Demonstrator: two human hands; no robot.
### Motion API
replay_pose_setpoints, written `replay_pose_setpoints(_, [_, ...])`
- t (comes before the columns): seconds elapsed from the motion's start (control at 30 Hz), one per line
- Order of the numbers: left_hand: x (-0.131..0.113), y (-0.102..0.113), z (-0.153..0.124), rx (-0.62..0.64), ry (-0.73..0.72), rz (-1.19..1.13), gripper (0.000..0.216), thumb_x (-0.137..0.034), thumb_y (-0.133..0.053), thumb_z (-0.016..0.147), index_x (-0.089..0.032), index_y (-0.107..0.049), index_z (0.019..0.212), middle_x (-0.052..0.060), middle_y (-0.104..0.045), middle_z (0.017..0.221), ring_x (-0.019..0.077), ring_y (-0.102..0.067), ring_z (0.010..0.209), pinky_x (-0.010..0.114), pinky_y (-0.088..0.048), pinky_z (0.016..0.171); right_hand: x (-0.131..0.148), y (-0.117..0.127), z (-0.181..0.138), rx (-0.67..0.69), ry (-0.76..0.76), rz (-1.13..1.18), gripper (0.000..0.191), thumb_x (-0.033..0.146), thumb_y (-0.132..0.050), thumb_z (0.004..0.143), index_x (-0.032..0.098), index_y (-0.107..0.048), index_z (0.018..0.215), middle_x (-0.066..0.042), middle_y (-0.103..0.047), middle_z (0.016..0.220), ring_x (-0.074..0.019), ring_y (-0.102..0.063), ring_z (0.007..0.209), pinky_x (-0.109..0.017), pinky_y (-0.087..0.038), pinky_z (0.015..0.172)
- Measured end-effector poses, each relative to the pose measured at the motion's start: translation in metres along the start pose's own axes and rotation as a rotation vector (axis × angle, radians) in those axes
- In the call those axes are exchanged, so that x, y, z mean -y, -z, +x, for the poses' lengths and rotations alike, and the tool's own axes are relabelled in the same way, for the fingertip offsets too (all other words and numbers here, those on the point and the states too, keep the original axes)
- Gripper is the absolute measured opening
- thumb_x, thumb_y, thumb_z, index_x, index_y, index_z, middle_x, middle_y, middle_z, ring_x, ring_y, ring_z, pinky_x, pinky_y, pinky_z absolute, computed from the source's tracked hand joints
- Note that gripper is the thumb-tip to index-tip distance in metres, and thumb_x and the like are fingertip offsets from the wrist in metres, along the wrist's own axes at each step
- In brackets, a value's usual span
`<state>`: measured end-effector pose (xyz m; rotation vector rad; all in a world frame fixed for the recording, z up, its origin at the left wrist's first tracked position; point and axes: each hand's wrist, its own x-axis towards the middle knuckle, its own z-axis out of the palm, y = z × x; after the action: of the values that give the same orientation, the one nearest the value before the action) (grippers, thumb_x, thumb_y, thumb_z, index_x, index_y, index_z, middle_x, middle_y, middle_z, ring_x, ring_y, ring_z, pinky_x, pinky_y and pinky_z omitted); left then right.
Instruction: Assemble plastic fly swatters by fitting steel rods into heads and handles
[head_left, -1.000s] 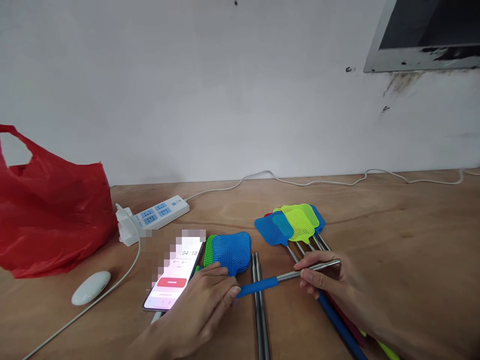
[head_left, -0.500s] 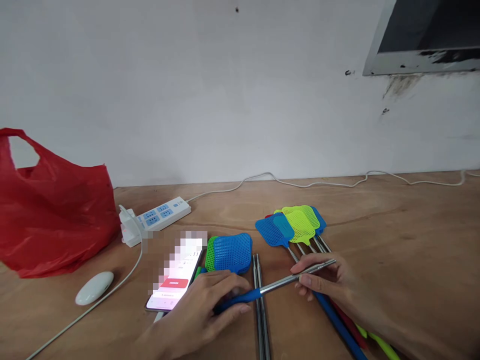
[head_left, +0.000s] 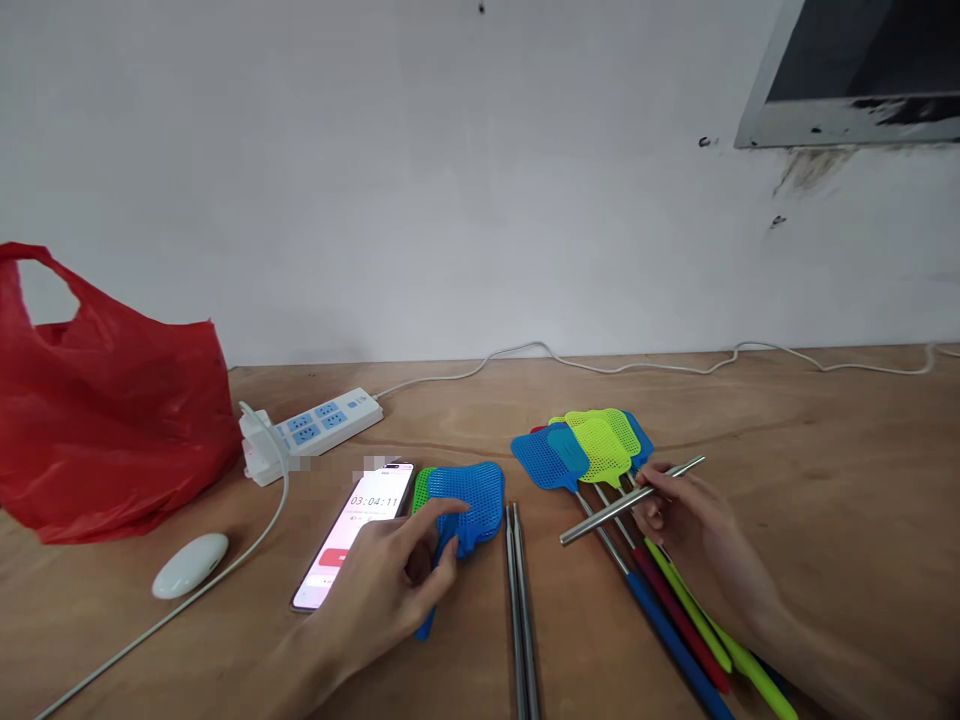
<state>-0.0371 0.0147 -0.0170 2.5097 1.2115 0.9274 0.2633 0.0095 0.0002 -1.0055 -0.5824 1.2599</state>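
Wall point(head_left: 375, 200) is met by the rear edge of the tabletop point(head_left: 825, 450). Fanned swatters point(head_left: 600, 450) are partly covered by the right hand point(head_left: 686, 510), blue heads point(head_left: 480, 490) by the left hand point(head_left: 382, 570), its thumb and forefinger parted. Between, room is left around paired rods point(head_left: 525, 610), cut off below. By the right hand, one metal rod point(head_left: 615, 511) is gripped.

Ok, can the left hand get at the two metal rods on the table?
Probably yes: the metal rods lie just right of the left hand, with nothing on top and bare table alongside.
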Motion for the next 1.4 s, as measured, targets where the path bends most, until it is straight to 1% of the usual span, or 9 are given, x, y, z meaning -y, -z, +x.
replay_pose_setpoints(0.1, [0.003, 0.000, 0.000, -0.022, 0.038, 0.127, 0.020, -0.026, -0.050, 0.093, -0.025, -0.058, 0.111, -0.009, -0.048, 0.053, 0.0111, -0.047, 0.042, 0.023, -0.034, 0.048, -0.004, -0.003, -0.004, 0.026, 0.001, -0.027, 0.035, 0.035, -0.095, 0.054, 0.019, -0.068, 0.070, 0.002, -0.058, 0.066, -0.0075, -0.044, 0.052, -0.016, -0.040, 0.040])
replay_pose_setpoints(0.23, [0.005, 0.001, 0.004, 0.073, 0.147, 0.243, 0.018, -0.026, -0.047, 0.088, -0.024, -0.059, 0.101, -0.008, -0.045, 0.050, 0.0149, -0.050, 0.043, 0.025, -0.030, 0.047, -0.003, -0.003, -0.007, 0.022, 0.012, -0.047, 0.038, 0.038, -0.096, 0.050, 0.019, -0.069, 0.070, 0.002, -0.058, 0.066, -0.0073, -0.044, 0.051, -0.017, -0.039, 0.040])
replay_pose_setpoints(0.33, [0.006, 0.002, 0.006, 0.156, 0.197, 0.349, 0.021, -0.026, -0.046, 0.083, -0.023, -0.059, 0.098, -0.006, -0.044, 0.050, 0.0181, -0.051, 0.046, 0.027, -0.027, 0.049, -0.003, -0.002, -0.007, 0.022, 0.001, -0.055, 0.039, 0.040, -0.096, 0.049, 0.018, -0.070, 0.070, 0.002, -0.057, 0.062, -0.0074, -0.044, 0.050, -0.016, -0.038, 0.040])
replay_pose_setpoints(0.43, [0.007, 0.003, 0.006, 0.188, 0.217, 0.427, 0.023, -0.026, -0.046, 0.081, -0.023, -0.059, 0.100, -0.005, -0.047, 0.053, 0.0200, -0.054, 0.049, 0.027, -0.027, 0.051, -0.005, -0.002, -0.008, 0.029, -0.019, -0.071, 0.040, 0.041, -0.096, 0.048, 0.018, -0.070, 0.068, 0.003, -0.057, 0.058, -0.0081, -0.044, 0.050, -0.017, -0.038, 0.040])
replay_pose_setpoints(0.73, [0.001, 0.004, 0.004, 0.153, 0.104, 0.358, 0.018, -0.032, -0.046, 0.089, -0.024, -0.060, 0.096, -0.005, -0.047, 0.053, 0.0182, -0.050, 0.045, 0.027, -0.025, 0.051, -0.004, -0.007, -0.008, 0.115, -0.032, -0.192, 0.046, 0.057, -0.090, 0.055, 0.015, -0.074, 0.068, 0.001, -0.055, 0.053, -0.0082, -0.045, 0.048, -0.018, -0.038, 0.041])
replay_pose_setpoints(0.87, [0.001, 0.004, 0.007, 0.187, 0.161, 0.403, 0.021, -0.037, -0.045, 0.093, -0.024, -0.061, 0.088, -0.003, -0.050, 0.053, 0.0195, -0.054, 0.048, 0.027, -0.024, 0.052, -0.006, -0.006, -0.008, 0.156, -0.043, -0.200, 0.047, 0.060, -0.088, 0.057, 0.016, -0.073, 0.068, 0.001, -0.054, 0.053, -0.0092, -0.047, 0.048, -0.019, -0.040, 0.042])
replay_pose_setpoints(1.1, [0.000, 0.006, 0.008, 0.216, 0.220, 0.457, 0.038, -0.040, -0.040, 0.097, -0.022, -0.050, 0.065, 0.001, -0.056, 0.056, 0.0197, -0.056, 0.052, 0.028, -0.024, 0.054, -0.015, 0.004, -0.005, 0.222, 0.014, -0.243, 0.041, 0.058, -0.078, 0.075, 0.017, -0.074, 0.073, 0.000, -0.057, 0.057, -0.0095, -0.049, 0.049, -0.020, -0.042, 0.044])
replay_pose_setpoints(1.27, [-0.001, 0.007, 0.008, 0.207, 0.240, 0.474, 0.041, -0.041, -0.040, 0.097, -0.021, -0.051, 0.063, 0.001, -0.057, 0.055, 0.0191, -0.055, 0.052, 0.028, -0.023, 0.054, -0.016, 0.004, -0.004, 0.243, 0.035, -0.268, 0.044, 0.059, -0.076, 0.077, 0.016, -0.072, 0.071, 0.001, -0.054, 0.053, -0.0082, -0.047, 0.046, -0.019, -0.039, 0.043])
replay_pose_setpoints(1.4, [-0.001, 0.007, 0.009, 0.248, 0.264, 0.481, 0.044, -0.041, -0.038, 0.097, -0.020, -0.052, 0.061, 0.002, -0.059, 0.057, 0.0190, -0.056, 0.055, 0.028, -0.023, 0.054, -0.017, 0.004, -0.004, 0.262, 0.025, -0.283, 0.045, 0.061, -0.075, 0.076, 0.016, -0.071, 0.070, 0.002, -0.053, 0.050, -0.0078, -0.046, 0.044, -0.019, -0.037, 0.042])
